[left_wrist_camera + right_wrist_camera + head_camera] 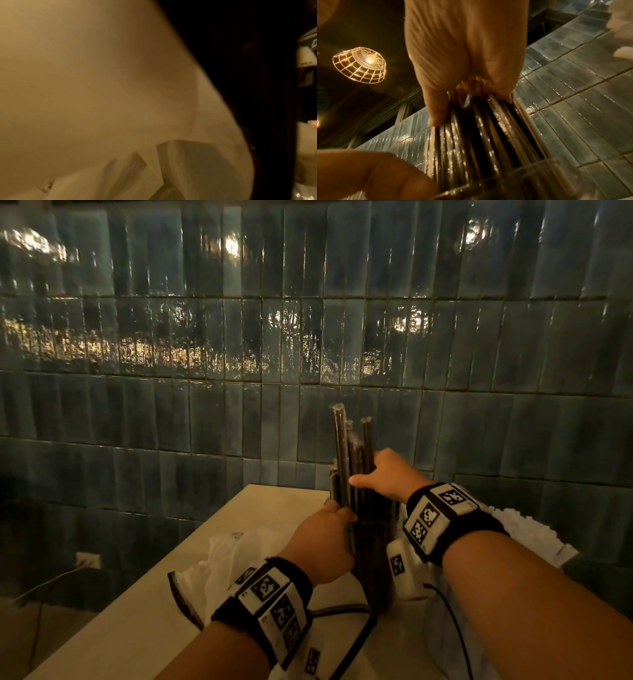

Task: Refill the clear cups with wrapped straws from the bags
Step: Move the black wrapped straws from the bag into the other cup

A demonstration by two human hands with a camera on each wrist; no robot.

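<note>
Both my hands gather wrapped straws standing in a clear cup on the bench.

My right hand (385,475) curls its fingers around the upright wrapped straws (349,453); my left hand (325,537) holds them lower, beside the clear cup (375,556). Their long axis runs vertically.

glossy glazed wall tiles (239,344) — shiny plastic-wrapped straws (479,135).

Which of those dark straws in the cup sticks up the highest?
The leftmost tall wrapped straw; its crimped tip rises above the two beside it, just above the right hand gripping the bundle.
</note>
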